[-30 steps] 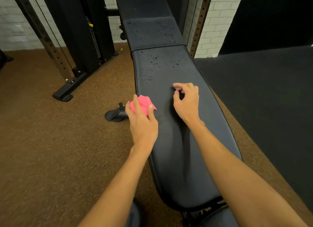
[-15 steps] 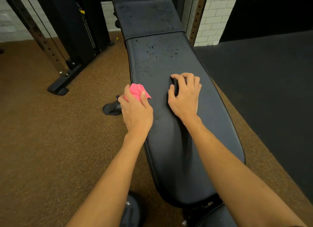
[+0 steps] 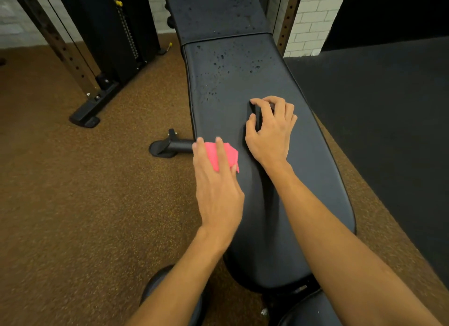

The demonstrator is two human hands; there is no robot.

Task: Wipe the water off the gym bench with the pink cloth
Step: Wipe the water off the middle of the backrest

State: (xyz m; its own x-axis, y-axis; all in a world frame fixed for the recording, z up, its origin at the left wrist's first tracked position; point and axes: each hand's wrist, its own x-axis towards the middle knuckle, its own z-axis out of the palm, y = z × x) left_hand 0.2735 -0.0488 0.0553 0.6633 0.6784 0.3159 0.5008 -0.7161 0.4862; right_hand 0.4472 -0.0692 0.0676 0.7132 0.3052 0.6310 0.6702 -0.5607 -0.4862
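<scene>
I am pressing the pink cloth (image 3: pixel 229 154) flat under the straight fingers of my left hand (image 3: pixel 218 187) at the left edge of the gym bench (image 3: pixel 303 179), with water droplets (image 3: pixel 218 63) beading farther up, while my right hand (image 3: pixel 269 131) is curling round what seems to be a small dark object (image 3: pixel 255 115).

Pink cloth (image 3: pixel 222 155) on black bench (image 3: pixel 243 82) — brown speckled floor (image 3: pixel 85 192), white brick wall (image 3: pixel 313 21).

Weight machine (image 3: pixel 116 34) on brown floor (image 3: pixel 73 204); brick wall (image 3: pixel 313 21) behind
</scene>
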